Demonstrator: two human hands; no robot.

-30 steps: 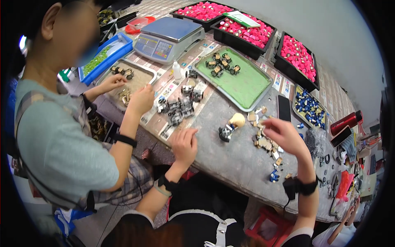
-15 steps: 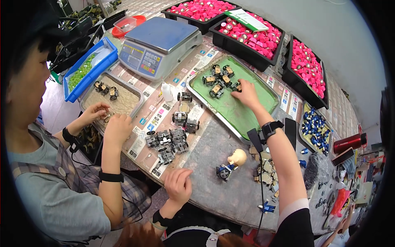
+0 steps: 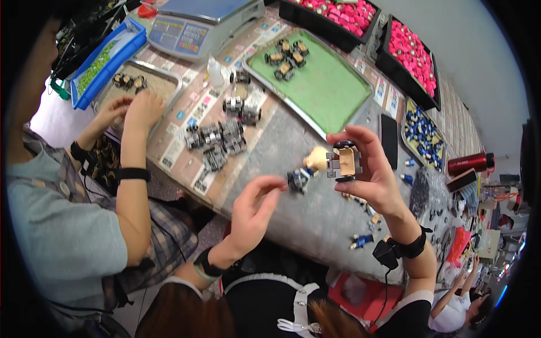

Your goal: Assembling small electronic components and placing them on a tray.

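Observation:
My right hand (image 3: 376, 176) pinches a small toy wheelchair (image 3: 345, 161) between thumb and fingers, its tan seat, grey footplate and black wheels showing. My left hand (image 3: 252, 217) is empty, thumb and fingers apart, close to a toy figure in blue (image 3: 298, 179) with a large peach head (image 3: 316, 159), partly hidden behind the held toy. Several similar tan-seated toys lie in the far left corner of the green tray (image 3: 332, 93). Grey wheeled toys (image 3: 214, 138) sit clustered left of it on the table.
A co-worker's hands (image 3: 141, 112) work at a tan tray (image 3: 169, 84) on the left. Behind stand a scale (image 3: 194, 28) and black bins of pink parts (image 3: 408, 56). A phone (image 3: 389, 141), a tray of blue parts (image 3: 422, 135) and a red bottle (image 3: 470, 163) are on the right.
My right hand has lifted a toy wheelchair from the green tray and brought it nearer. My left hand has moved right toward the blue figure. The view has shifted.

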